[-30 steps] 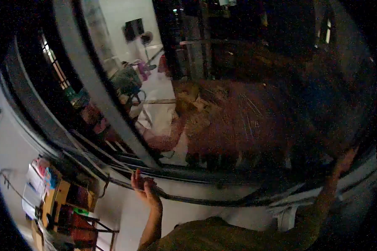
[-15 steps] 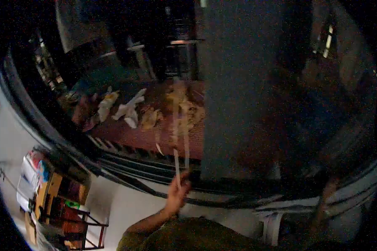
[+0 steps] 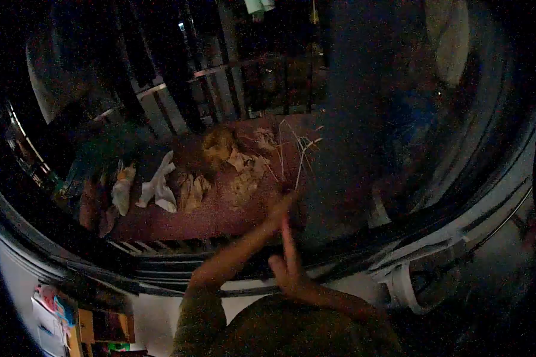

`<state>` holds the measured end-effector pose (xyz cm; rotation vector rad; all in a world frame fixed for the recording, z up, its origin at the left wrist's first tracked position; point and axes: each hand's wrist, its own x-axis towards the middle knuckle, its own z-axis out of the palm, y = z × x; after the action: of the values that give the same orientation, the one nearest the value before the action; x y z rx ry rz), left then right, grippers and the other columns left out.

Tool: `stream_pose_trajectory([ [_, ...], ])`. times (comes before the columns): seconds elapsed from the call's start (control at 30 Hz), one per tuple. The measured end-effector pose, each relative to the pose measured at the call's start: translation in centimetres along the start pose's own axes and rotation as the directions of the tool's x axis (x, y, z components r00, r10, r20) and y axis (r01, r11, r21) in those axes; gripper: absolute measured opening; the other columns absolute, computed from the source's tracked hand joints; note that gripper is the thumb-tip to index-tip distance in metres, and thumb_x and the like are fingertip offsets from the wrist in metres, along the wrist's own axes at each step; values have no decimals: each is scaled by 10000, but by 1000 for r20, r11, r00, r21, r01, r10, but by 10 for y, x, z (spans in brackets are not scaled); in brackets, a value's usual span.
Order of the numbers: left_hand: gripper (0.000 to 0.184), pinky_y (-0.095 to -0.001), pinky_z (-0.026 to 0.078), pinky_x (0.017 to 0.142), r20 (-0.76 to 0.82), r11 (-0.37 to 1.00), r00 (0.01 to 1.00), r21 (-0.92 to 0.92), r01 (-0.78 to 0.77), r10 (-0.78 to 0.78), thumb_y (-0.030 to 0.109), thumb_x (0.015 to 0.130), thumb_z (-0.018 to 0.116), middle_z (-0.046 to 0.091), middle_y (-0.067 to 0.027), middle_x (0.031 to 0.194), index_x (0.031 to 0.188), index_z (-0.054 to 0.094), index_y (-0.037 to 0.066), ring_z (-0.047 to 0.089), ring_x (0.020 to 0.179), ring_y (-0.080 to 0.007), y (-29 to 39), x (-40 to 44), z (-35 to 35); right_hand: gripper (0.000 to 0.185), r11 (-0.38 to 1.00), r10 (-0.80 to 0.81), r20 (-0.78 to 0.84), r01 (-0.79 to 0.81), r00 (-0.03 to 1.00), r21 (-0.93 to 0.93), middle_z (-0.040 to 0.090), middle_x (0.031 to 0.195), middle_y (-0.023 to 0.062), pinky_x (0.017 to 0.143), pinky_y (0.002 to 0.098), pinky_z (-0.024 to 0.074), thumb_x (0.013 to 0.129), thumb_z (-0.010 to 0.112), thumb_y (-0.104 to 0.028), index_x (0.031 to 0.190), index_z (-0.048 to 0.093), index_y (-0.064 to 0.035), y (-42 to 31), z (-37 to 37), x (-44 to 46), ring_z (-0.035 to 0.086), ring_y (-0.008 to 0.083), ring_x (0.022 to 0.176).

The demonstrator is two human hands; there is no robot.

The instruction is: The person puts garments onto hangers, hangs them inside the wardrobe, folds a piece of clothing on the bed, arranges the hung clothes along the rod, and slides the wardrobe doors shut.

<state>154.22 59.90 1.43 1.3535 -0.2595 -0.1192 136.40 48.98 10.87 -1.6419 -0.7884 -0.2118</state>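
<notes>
The person's left hand (image 3: 284, 205), close to the middle of the view, reached over a dark, ridged sill rail (image 3: 167, 272) toward a loose spray of thin, pale, stick-like strands (image 3: 299, 163). The strands lay at half past twelve from that hand, on a dull red, woven-looking mat (image 3: 152, 223); their lower ends ran close to its fingers. Blur and gloom hid that grip, so whether it was closed on a strand could not be told. The right hand (image 3: 289, 273), at six o'clock from the left, had its fingers outstretched and thumb apart, with nothing visible in its grasp; it pointed up toward the left hand, perhaps to support or steady it, though contact was unclear.

At nine o'clock lay a limp white cloth (image 3: 158, 183) and a crumpled tan bundle (image 3: 193, 193), with a shaggy yellow-brown clump (image 3: 218, 146) at ten. They were probably spread out to keep each separate. A tall grey-blue panel (image 3: 354, 119) stood at two o'clock. No brand, label or writing could be read.
</notes>
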Motion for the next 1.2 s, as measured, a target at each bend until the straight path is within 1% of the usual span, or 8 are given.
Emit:
stream_pose_trajectory([
  [0.17,398,-302,453,641,29,995,997,60,76,-78,300,828,594,588,-60,934,1118,515,39,554,772,-155,-59,59,-42,570,962,268,-451,-262,851,77,147,1428,175,1065,376,136,895,385,-186,1369,140,16,142,19,88,150,288,1316],
  [0.37,403,-298,456,654,10,992,998,110,65,-66,295,815,611,595,-61,926,1110,520,35,557,777,-153,-36,17,-48,555,910,411,-517,-373,750,182,224,1408,159,1049,368,197,917,413,-285,1359,224,-6,183,28,118,232,279,1287],
  [0.47,406,-295,458,660,50,990,999,144,-10,3,293,808,620,599,-62,922,1106,523,34,559,779,-152,-16,8,-36,557,967,252,-177,-252,951,24,260,1399,151,1041,370,223,916,422,-285,1358,233,-5,131,16,68,275,270,1271],
  [0.5,407,-295,458,663,101,985,994,167,-53,36,293,806,623,600,-62,921,1104,524,33,559,780,-152,-10,14,-21,538,968,55,-213,-105,975,-227,291,1374,159,1019,365,255,918,407,-267,1355,238,-3,121,1,40,320,270,1240],
  [0.53,409,-294,458,665,144,979,988,184,-91,65,292,804,626,601,-62,920,1103,525,32,560,781,-151,-4,19,-6,520,878,-143,-241,11,960,-478,323,1349,166,997,359,287,919,392,-249,1351,243,0,112,-14,11,364,269,1209],
  [0.63,412,-292,460,671,254,965,960,199,-171,118,290,797,635,604,-63,916,1099,527,31,562,783,-150,9,25,43,478,791,-410,-396,104,821,-603,397,1236,164,911,353,362,909,414,-235,1316,299,-11,149,-66,-52,429,277,1103],
  [0.93,422,-286,464,691,443,937,887,235,-257,132,284,778,661,615,-64,904,1086,535,25,567,791,-148,25,-25,169,394,969,-174,-698,-4,695,-245,470,1044,113,813,315,401,870,515,-283,1131,449,4,170,-120,-104,476,218,936],
  [1.2,431,-280,468,709,407,919,899,270,-289,163,278,760,684,625,-66,894,1075,542,21,571,797,-145,90,-70,107,422,871,-280,-568,-43,774,-489,469,1105,138,831,354,405,833,564,-202,1181,458,11,104,-75,-68,463,258,996],
])
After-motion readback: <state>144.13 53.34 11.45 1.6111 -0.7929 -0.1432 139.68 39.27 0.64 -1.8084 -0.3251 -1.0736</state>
